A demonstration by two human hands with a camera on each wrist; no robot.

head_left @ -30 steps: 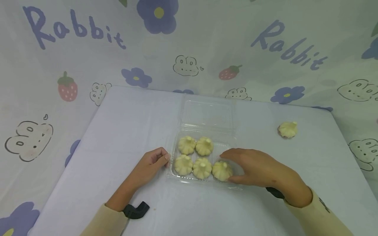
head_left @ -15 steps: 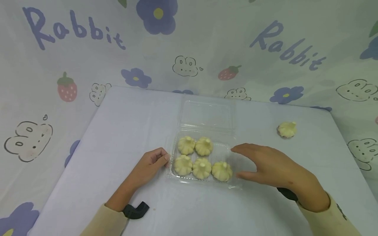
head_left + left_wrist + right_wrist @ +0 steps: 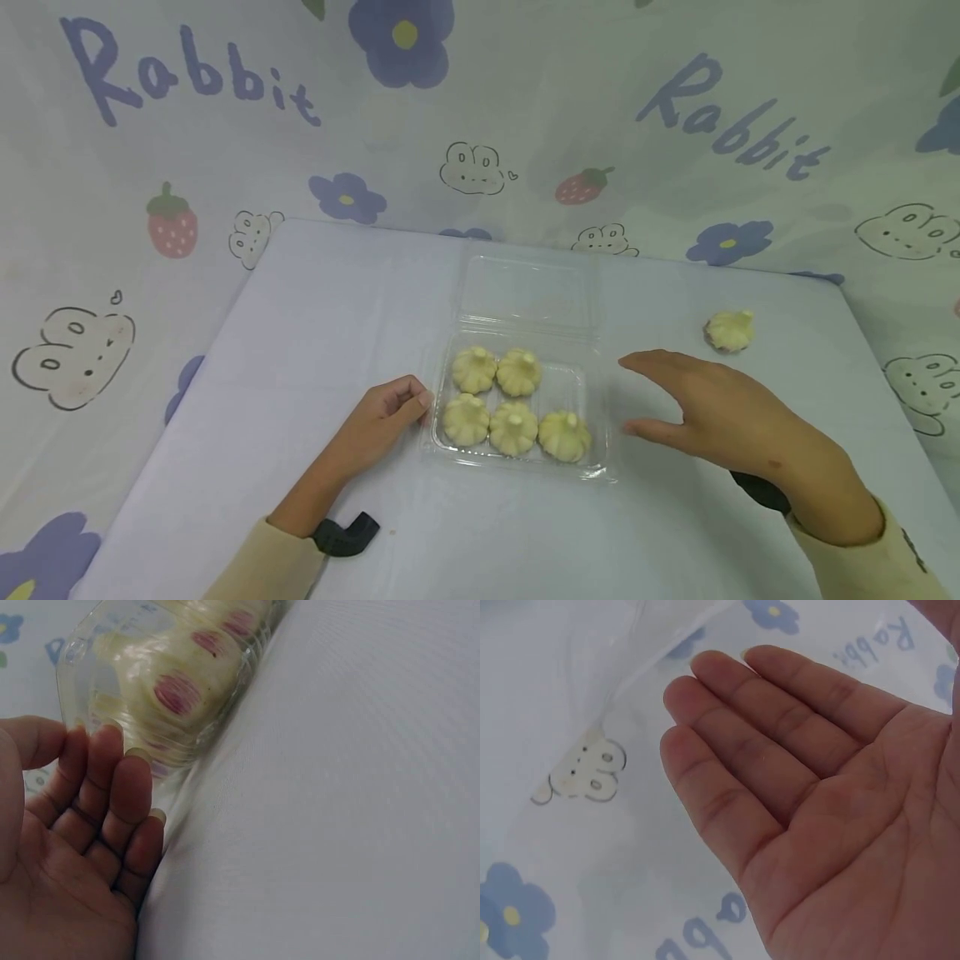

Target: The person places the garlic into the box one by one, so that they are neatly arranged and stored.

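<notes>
A clear plastic clamshell box [image 3: 596, 458] lies with its lid [image 3: 525, 287] folded back. Inside are several garlic bulbs [image 3: 513, 427]: two in the far row, the others along the near row. The far right part of the box has no bulb. My left hand [image 3: 385, 423] pinches the box's left rim between thumb and fingers; the left wrist view shows purple-marked garlic [image 3: 178, 691] through the wall. To the right of the box, my right hand [image 3: 720, 412] hovers with thumb and fingers apart, holding nothing. A single garlic bulb [image 3: 730, 331] lies beyond it on the table.
A white cloth covers the table [image 3: 322, 317]. Behind and beside it hangs a printed curtain [image 3: 525, 100] with rabbits, flowers and strawberries. A dark strap piece [image 3: 347, 535] is at the left wrist.
My right hand has let go of the near-right garlic bulb and drawn away to the right, out of the box. The left hand has stayed at the left rim.
</notes>
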